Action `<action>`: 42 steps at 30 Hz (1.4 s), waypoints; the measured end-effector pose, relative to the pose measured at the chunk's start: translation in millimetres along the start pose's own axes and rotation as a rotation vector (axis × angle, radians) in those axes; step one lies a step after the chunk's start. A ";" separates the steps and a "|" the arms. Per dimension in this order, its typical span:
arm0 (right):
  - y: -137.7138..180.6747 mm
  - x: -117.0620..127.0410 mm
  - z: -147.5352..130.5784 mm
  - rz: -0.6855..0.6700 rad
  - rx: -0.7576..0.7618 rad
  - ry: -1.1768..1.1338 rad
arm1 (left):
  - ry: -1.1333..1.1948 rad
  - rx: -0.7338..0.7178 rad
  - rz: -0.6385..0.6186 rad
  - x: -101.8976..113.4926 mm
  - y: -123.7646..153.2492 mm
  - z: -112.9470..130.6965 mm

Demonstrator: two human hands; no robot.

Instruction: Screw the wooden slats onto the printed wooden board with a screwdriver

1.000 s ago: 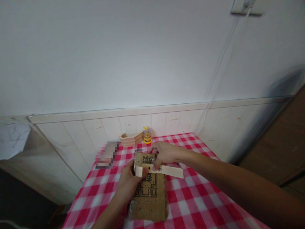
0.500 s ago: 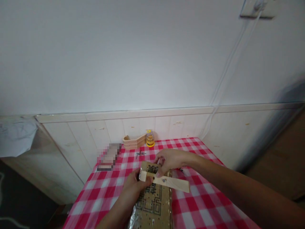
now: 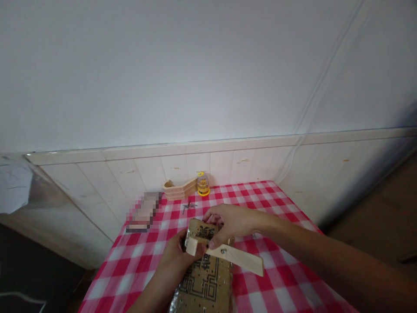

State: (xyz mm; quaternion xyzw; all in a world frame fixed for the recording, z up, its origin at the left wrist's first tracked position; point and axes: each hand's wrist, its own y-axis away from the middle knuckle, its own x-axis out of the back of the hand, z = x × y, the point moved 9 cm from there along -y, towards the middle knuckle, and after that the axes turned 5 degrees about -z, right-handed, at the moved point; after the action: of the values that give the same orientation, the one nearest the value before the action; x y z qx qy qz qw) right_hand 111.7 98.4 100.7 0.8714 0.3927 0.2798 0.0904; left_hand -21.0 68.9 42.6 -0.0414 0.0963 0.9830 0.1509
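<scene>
A pale wooden strip [image 3: 241, 257] lies slantwise across a brown cardboard box [image 3: 213, 289] with black characters and line patterns, wrapped in clear plastic. A metal screw [image 3: 223, 251] sits in the strip, with a dark hole to its left. My left hand [image 3: 182, 250] is closed on the strip's left part, its thumb near the hole and its fingers hidden at the box's side. From the right, my right hand [image 3: 226, 221] reaches over the box; its thumb presses the strip by the hole, and its other fingers curl above the box's far end.
Small dark screws [image 3: 189, 207] lie loose on the red-and-white checked tablecloth [image 3: 260, 193]. Behind them stand a clear-domed yellow screwdriver bit case [image 3: 203, 184] and a curved wooden piece [image 3: 179, 190]. A blurred-out flat object [image 3: 145, 212] lies at left. The panelled wall [image 3: 247, 161] borders the table's back.
The view has shifted slightly. The wooden strip has turned a little, its right end now lower. My right thumb has moved slightly left, and both hands stay at the strip.
</scene>
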 end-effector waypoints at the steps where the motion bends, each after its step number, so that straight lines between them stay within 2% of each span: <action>1: -2.0 -1.3 0.7 -0.004 0.002 0.004 | -0.014 0.003 0.011 1.0 -0.4 -0.1; 9: -11.0 -1.0 8.3 -0.043 0.048 -0.067 | -0.060 0.032 0.035 5.1 -0.1 -4.0; 17: -11.2 -3.1 5.1 -0.064 0.062 -0.043 | -0.068 0.033 0.029 4.5 0.9 -4.9; 27: -8.4 1.7 10.5 0.049 -0.001 -0.011 | -0.071 0.008 -0.003 -1.3 1.8 3.5; 42: -3.1 -1.9 3.2 0.037 0.004 -0.082 | -0.050 -0.004 -0.007 -1.7 4.1 4.8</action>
State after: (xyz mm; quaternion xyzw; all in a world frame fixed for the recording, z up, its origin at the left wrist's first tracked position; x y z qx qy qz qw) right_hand 110.5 99.3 96.1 0.8895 0.3730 0.2445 0.0993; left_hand -20.9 65.5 48.2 -0.0176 0.0906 0.9834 0.1564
